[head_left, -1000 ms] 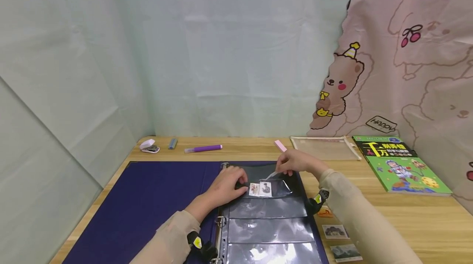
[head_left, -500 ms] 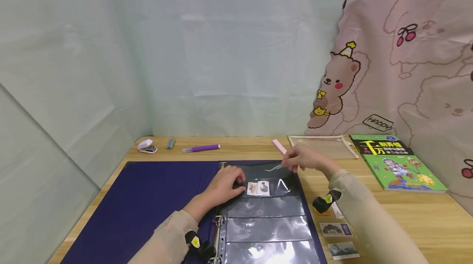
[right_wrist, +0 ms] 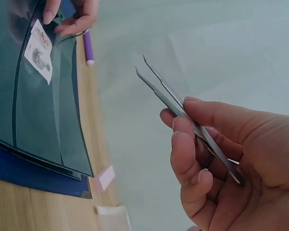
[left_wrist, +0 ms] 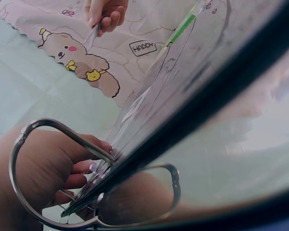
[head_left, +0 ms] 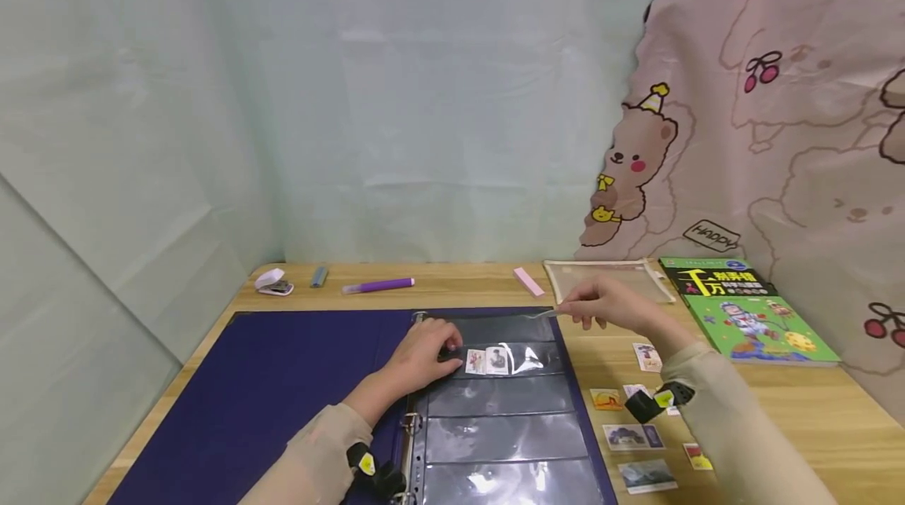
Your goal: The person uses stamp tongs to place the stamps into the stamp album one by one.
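Observation:
A dark blue ring binder (head_left: 304, 387) lies open, with a black-backed page of clear pockets (head_left: 505, 397) on its right side. Two small stamps, one reddish (head_left: 475, 362) and one with a grey portrait (head_left: 497, 360), sit side by side in the second pocket row. My left hand (head_left: 423, 352) pinches the page near the rings, thumb and fingers curled at the pocket beside the stamps; the exact contact is partly hidden. Over the page's upper right corner, my right hand (head_left: 604, 305) holds metal tweezers (right_wrist: 220, 155), their tips apart with nothing between them.
Several loose stamps (head_left: 646, 476) lie right of the binder, some under the right forearm. A green book (head_left: 760, 324) and a mesh pouch (head_left: 601, 281) are at back right. Along the back lie a pink stick (head_left: 528, 281), purple marker (head_left: 382, 285), grey-blue block (head_left: 320, 277) and stapler (head_left: 272, 283).
My right hand has drawn the tweezers up and right, off the stamps to the page's top right corner. The left hand stays at the pocket. The head view has shifted slightly.

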Demonstrator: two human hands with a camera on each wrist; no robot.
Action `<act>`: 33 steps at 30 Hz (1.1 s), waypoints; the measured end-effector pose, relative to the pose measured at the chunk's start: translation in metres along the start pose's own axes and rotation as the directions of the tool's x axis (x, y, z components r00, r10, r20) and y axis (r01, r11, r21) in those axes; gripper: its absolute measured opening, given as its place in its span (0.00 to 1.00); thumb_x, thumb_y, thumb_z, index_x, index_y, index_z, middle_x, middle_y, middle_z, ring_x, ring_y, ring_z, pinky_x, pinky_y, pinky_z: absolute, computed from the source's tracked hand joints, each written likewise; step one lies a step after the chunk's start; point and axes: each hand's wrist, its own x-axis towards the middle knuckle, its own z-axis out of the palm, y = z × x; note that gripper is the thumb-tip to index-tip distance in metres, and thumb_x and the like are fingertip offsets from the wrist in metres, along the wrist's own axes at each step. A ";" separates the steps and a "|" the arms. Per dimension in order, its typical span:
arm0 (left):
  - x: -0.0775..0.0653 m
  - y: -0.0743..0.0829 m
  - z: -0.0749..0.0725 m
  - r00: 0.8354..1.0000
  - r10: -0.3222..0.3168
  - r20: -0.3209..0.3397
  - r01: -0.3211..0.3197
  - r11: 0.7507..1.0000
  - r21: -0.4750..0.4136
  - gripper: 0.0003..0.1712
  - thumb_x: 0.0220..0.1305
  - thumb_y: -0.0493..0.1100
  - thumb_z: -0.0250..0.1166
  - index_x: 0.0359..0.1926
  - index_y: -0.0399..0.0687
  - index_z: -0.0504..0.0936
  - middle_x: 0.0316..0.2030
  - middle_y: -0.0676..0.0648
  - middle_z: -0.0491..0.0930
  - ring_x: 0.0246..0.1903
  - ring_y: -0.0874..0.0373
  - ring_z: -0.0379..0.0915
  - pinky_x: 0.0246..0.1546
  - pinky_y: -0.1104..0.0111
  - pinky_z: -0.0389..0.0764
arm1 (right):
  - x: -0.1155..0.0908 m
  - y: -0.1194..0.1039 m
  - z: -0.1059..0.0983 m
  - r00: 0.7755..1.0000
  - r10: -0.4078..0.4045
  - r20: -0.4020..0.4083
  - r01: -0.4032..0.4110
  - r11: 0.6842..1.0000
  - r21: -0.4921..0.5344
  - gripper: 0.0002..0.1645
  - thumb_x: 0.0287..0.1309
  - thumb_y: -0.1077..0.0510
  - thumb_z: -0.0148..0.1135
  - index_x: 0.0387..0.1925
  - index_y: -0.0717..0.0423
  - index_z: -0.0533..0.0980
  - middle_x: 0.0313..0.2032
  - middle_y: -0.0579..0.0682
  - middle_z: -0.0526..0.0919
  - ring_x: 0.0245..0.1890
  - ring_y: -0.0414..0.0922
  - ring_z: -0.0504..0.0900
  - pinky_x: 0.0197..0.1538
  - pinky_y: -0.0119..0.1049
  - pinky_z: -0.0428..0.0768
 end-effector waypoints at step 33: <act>0.001 -0.002 0.001 0.999 -0.028 0.023 0.028 1.000 -0.014 0.12 0.47 0.48 0.69 0.31 0.55 0.75 0.26 0.58 0.72 0.30 0.65 0.64 0.40 0.66 0.66 | -0.104 0.059 -0.030 0.981 0.018 -0.195 -0.004 0.997 0.072 0.13 0.61 0.57 0.51 0.37 0.63 0.76 0.20 0.44 0.74 0.20 0.45 0.72 0.21 0.34 0.70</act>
